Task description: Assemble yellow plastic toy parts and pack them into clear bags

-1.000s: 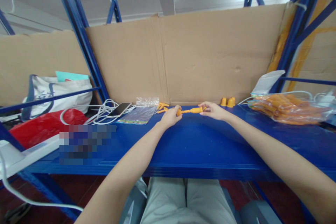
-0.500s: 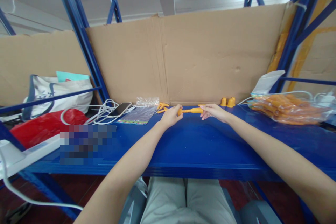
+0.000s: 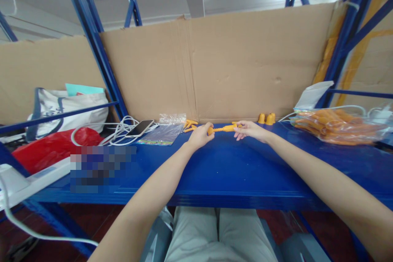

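Observation:
An orange plastic rod [image 3: 221, 129] with a ribbed middle is stretched level just above the blue shelf [image 3: 233, 172], near the cardboard back wall. My left hand [image 3: 200, 136] is closed round its left end. My right hand [image 3: 249, 129] pinches its right end with the fingers curled. A few small orange pieces [image 3: 189, 124] lie on the shelf just left of my left hand. Two orange caps [image 3: 266, 119] stand upright behind my right hand.
A clear bag of orange parts [image 3: 334, 127] lies at the right with a white packet [image 3: 313, 95] behind it. At the left are a phone [image 3: 139, 127], white cables [image 3: 118, 131], a clear sleeve [image 3: 162, 134], a red bag [image 3: 50, 147] and a white tote [image 3: 69, 108]. Cardboard [image 3: 239, 61] backs the shelf.
My right hand has shifted its fingers slightly along the rod's right end. The rod and my left hand stay almost where they were.

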`<state>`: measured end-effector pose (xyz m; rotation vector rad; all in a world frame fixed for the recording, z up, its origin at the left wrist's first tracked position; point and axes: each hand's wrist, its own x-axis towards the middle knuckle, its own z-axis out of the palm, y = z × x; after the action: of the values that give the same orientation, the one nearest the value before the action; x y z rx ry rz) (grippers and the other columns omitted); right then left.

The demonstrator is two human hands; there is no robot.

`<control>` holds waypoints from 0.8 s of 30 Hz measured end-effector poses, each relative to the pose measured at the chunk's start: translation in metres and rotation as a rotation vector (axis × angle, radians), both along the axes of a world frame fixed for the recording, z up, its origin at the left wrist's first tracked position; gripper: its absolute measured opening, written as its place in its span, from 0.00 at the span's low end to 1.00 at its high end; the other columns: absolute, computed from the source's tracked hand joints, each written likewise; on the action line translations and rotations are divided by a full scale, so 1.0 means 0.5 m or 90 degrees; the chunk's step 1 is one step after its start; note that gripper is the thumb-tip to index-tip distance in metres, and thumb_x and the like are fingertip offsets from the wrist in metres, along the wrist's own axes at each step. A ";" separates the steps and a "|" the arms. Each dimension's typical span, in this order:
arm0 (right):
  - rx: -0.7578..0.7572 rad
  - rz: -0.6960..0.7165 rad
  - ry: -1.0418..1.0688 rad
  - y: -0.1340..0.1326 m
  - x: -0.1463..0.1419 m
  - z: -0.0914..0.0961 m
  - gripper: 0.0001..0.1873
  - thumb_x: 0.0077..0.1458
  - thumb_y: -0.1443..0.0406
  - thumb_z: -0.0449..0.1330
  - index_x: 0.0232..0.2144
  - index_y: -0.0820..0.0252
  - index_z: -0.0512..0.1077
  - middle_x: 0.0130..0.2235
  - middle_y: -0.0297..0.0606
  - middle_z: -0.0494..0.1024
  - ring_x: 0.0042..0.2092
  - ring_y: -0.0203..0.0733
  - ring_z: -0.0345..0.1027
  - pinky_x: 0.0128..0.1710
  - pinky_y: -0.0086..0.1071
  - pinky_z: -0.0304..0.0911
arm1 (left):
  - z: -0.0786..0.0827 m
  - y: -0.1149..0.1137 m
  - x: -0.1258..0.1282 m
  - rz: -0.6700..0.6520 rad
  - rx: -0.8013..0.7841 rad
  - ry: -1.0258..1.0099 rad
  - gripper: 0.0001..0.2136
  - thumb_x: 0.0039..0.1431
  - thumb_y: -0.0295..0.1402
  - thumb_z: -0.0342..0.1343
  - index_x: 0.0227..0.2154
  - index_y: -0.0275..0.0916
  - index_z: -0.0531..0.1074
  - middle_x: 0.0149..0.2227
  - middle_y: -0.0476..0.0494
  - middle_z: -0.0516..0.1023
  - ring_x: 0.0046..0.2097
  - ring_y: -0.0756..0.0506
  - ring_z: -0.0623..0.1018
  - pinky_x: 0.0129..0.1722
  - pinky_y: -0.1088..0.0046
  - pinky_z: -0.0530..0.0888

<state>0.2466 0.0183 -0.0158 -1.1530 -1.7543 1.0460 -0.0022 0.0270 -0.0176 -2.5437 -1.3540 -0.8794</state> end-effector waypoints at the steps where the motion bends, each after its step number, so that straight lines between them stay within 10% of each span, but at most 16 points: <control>1: 0.002 0.003 -0.005 0.000 0.000 0.000 0.16 0.54 0.56 0.64 0.40 0.60 0.69 0.30 0.40 0.80 0.28 0.37 0.75 0.30 0.29 0.71 | 0.000 0.000 0.000 0.000 0.000 0.002 0.10 0.56 0.30 0.55 0.42 0.40 0.69 0.28 0.50 0.77 0.34 0.45 0.78 0.36 0.72 0.71; 14: 0.031 -0.016 -0.036 0.006 0.010 -0.002 0.28 0.53 0.61 0.64 0.55 0.55 0.63 0.51 0.46 0.75 0.31 0.34 0.76 0.27 0.26 0.69 | -0.006 0.007 0.000 -0.004 -0.016 -0.026 0.11 0.54 0.30 0.56 0.42 0.41 0.69 0.27 0.51 0.76 0.34 0.45 0.78 0.36 0.72 0.71; 24: 0.056 -0.024 -0.050 0.005 0.014 0.001 0.17 0.53 0.63 0.64 0.45 0.58 0.70 0.47 0.45 0.77 0.31 0.34 0.75 0.28 0.26 0.69 | -0.006 0.008 -0.001 -0.007 -0.019 -0.039 0.11 0.54 0.30 0.57 0.41 0.41 0.70 0.28 0.50 0.76 0.34 0.46 0.77 0.35 0.73 0.71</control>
<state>0.2534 0.0208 -0.0152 -1.1814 -1.8139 0.9031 -0.0026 0.0310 -0.0208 -2.5689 -1.3802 -0.9532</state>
